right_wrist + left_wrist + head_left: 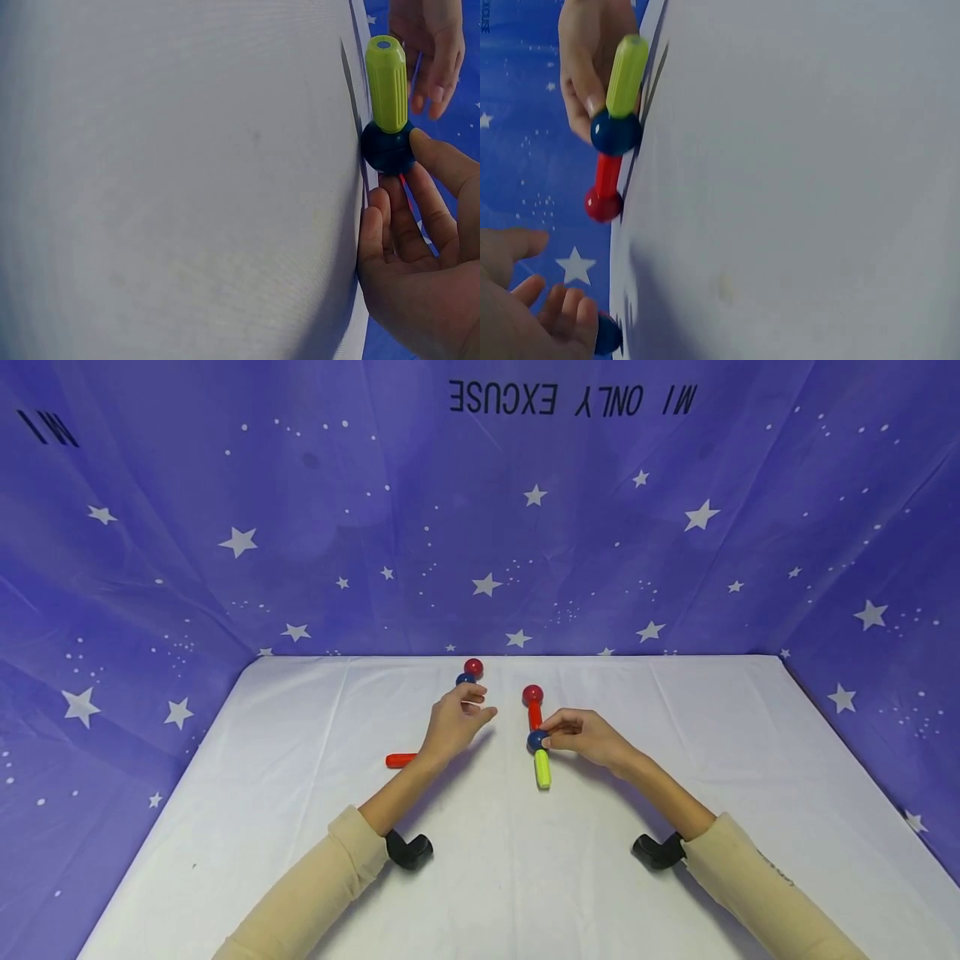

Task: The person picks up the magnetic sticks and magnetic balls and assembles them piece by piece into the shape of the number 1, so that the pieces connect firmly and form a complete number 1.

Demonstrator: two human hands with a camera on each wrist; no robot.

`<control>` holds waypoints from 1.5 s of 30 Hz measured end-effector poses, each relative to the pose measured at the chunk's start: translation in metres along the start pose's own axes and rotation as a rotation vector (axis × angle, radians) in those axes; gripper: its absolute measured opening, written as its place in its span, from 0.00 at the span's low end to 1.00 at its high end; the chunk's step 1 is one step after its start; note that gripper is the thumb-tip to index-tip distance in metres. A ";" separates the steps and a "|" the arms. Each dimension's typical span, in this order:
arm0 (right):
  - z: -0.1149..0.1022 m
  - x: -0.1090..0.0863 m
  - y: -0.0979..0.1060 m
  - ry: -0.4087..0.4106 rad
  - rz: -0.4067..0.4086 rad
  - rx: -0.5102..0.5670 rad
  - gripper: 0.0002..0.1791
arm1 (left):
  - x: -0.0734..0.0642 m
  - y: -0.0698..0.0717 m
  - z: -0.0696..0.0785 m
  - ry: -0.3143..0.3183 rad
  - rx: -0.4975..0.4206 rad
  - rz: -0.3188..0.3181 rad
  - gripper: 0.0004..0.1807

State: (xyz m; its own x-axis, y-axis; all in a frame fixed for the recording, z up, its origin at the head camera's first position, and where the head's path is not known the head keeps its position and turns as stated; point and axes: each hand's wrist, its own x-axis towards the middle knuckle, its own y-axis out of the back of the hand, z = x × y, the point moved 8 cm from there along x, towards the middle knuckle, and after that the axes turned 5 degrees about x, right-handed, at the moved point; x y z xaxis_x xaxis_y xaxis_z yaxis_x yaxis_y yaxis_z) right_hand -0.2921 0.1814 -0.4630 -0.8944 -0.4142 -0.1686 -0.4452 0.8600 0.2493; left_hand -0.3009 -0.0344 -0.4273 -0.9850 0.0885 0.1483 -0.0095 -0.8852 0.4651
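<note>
My right hand (588, 739) pinches a blue ball (536, 741) between thumb and fingers. From this ball a yellow-green ribbed rod (543, 770) sticks out toward the near side, its free end showing a small round hole in the right wrist view. On the ball's far side a short red rod (535, 715) joins it to a red ball (532, 695). My left hand (450, 727) holds nothing, its fingers loosely bent. Just beyond its fingers lie another blue ball (465, 679) and another red ball (473, 668); the hand partly hides the blue one.
A loose red rod (401, 760) lies left of my left wrist, partly covered by it. White cloth (585, 893) covers the table. Purple-blue star-printed fabric (487, 527) rises behind and at both sides. Black curved pieces (409, 850) protrude from beneath both beige cuffs.
</note>
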 end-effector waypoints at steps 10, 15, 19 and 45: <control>0.002 -0.001 0.000 -0.006 -0.001 0.001 0.11 | 0.023 0.017 -0.011 -0.031 0.074 0.164 0.25; 0.002 0.000 -0.001 -0.011 -0.001 0.013 0.11 | 0.031 0.017 -0.020 0.019 0.088 0.173 0.26; 0.001 -0.001 -0.001 0.000 -0.010 0.011 0.12 | 0.036 0.016 -0.026 0.058 0.097 0.170 0.26; 0.003 0.001 0.000 0.005 -0.003 -0.006 0.12 | 0.046 0.013 -0.041 0.137 0.124 0.125 0.21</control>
State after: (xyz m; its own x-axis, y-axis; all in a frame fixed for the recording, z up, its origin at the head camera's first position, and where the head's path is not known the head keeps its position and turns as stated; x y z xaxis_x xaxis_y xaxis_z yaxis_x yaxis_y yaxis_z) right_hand -0.2929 0.1822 -0.4655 -0.8932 -0.4182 -0.1650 -0.4482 0.8569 0.2545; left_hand -0.3534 -0.0602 -0.4500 -0.9915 -0.0885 0.0949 0.1266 -0.8215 0.5559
